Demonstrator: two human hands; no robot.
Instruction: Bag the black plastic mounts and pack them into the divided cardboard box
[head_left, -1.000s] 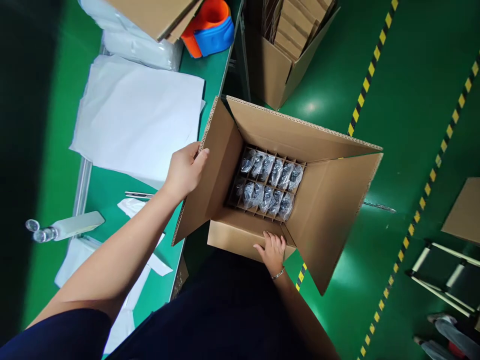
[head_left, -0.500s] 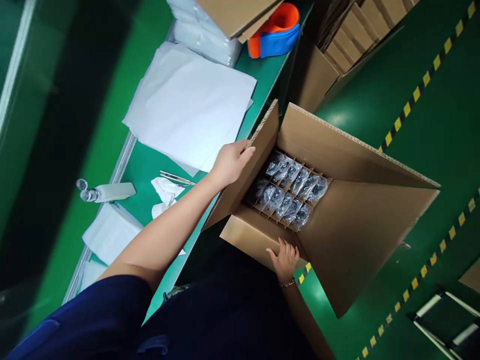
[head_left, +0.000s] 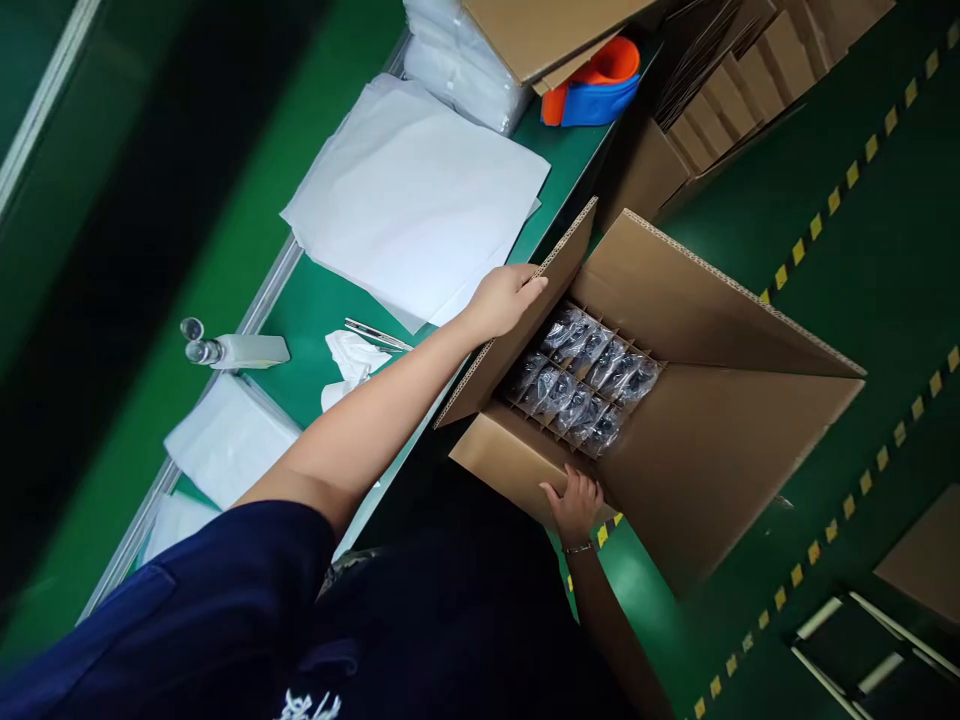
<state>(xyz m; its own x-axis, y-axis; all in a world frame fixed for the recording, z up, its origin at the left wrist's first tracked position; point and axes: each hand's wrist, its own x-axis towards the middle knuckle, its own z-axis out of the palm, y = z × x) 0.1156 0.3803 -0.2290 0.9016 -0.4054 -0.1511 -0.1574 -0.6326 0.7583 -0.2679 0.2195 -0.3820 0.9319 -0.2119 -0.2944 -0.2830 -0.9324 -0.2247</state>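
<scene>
Head view: left hand gripped the carton side flap; right hand clasped its near flap.

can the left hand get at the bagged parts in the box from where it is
Probably yes. The left hand rests on the edge of the side flap, right beside the bagged parts. All flaps stand open and nothing covers the divider cells.

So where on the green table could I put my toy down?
Bare green table shows between the white paper sheets and the crumpled tissue. It's crowded around the bottle, and the open box is packed with wrapped items.
</scene>
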